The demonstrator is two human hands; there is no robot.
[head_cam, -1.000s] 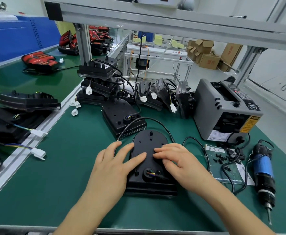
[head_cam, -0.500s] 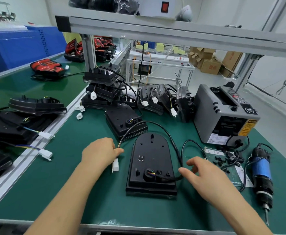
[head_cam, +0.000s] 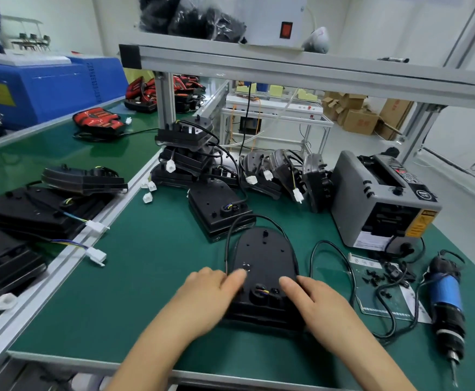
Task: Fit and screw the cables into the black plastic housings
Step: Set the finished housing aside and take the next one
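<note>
A black plastic housing [head_cam: 263, 258] lies flat on the green mat in front of me. Its black cable [head_cam: 247, 218] loops round the far end and runs down the left side under my left hand; the cable's white plug is hidden. Coloured wires show in the round port [head_cam: 261, 290] at the near end. My left hand [head_cam: 208, 294] grips the housing's near left edge, thumb on top. From the other side, my right hand [head_cam: 315, 303] grips the near right edge, its thumb also lying on top.
A blue electric screwdriver [head_cam: 446, 300] lies at the right, beside a card with several black screws [head_cam: 374, 275]. A grey tape dispenser [head_cam: 382, 198] stands behind. More housings [head_cam: 216, 204] with cables are stacked behind and on the left bench [head_cam: 47, 210]. An aluminium rail [head_cam: 61, 266] divides the benches.
My left hand left the white plug and came right onto the housing's near left edge. The right hand moved left onto the near right edge.
</note>
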